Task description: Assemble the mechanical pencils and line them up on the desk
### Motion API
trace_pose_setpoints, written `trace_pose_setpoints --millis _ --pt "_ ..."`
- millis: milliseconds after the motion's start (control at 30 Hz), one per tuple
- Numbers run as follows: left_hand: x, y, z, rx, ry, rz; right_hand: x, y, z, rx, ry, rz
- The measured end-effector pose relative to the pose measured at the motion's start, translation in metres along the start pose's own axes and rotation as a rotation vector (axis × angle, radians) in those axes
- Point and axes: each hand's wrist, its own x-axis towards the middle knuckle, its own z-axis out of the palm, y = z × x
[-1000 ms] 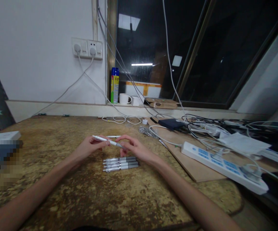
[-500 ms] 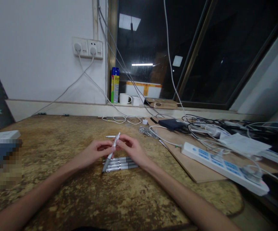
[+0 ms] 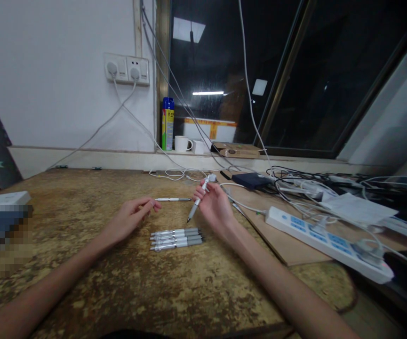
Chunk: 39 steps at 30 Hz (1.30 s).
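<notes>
A white and grey pen [image 3: 199, 200] is held tilted in my right hand [image 3: 217, 207], its dark tip pointing down and left over the table. My left hand [image 3: 134, 216] has its fingers curled, with thumb and index finger together near the end of a single pen [image 3: 171, 199] lying flat on the table. Whether the fingertips hold anything is too small to tell. Closer to me, between my forearms, several similar pens [image 3: 177, 239] lie side by side in a row, grey ends to the right.
A white power strip [image 3: 325, 245] rests on a brown board [image 3: 284, 249] at right, among tangled cables [image 3: 291, 188] and a black box [image 3: 252, 181]. A white object [image 3: 3, 200] sits at far left. A spray can and white mug [image 3: 182, 144] stand on the sill.
My hands have moved apart. My right hand has carried the pen up and to the right; my left hand has let go of it and shifted left.
</notes>
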Motion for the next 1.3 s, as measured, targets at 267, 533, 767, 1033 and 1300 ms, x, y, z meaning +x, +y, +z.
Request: trace_pose_setpoints --millis 267,533,767,1033,1300 --pt "-0.001 0.011 0.003 0.046 -0.072 0.035 -0.002 -0.009 -0.001 0.027 -0.016 0.037" --pt "-0.001 0.006 0.002 0.052 -0.07 0.045 -0.004 -0.011 -0.004 0.024 -0.056 0.022" --pt "-0.001 0.003 0.002 0.082 -0.069 0.068 -0.005 -0.012 -0.002 -0.01 -0.029 0.002" --pt "-0.001 0.002 0.002 0.148 -0.09 0.069 -0.003 -0.014 -0.004 0.005 -0.023 -0.033" --pt "-0.001 0.002 0.002 0.145 -0.092 0.074 -0.003 -0.014 -0.003 -0.037 -0.012 -0.045"
